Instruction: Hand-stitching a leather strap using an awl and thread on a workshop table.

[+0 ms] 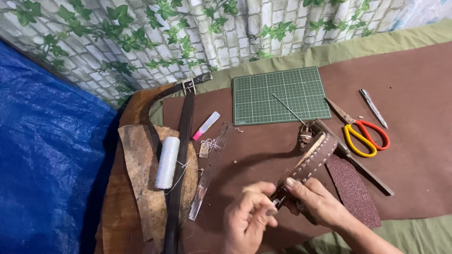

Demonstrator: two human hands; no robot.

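Lower centre: I see left hand [247,218] pinching a small tool at the stitched leather strap [313,160]; right hand [318,202] clamps the strap end. Strap looks stiff, light; best held flat near the stitching.

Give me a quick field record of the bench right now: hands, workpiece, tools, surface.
left hand: pinches the near end of the strap
right hand: grips the strap from the right side
workpiece: brown leather strap with pale stitching, curled
cutting mat: green, a thin awl lying on it
scissors: red and yellow handles, right of the strap
thread spool: white, on a leather scrap
ruler: clear, left of the hands
sandpaper: under the right wrist side
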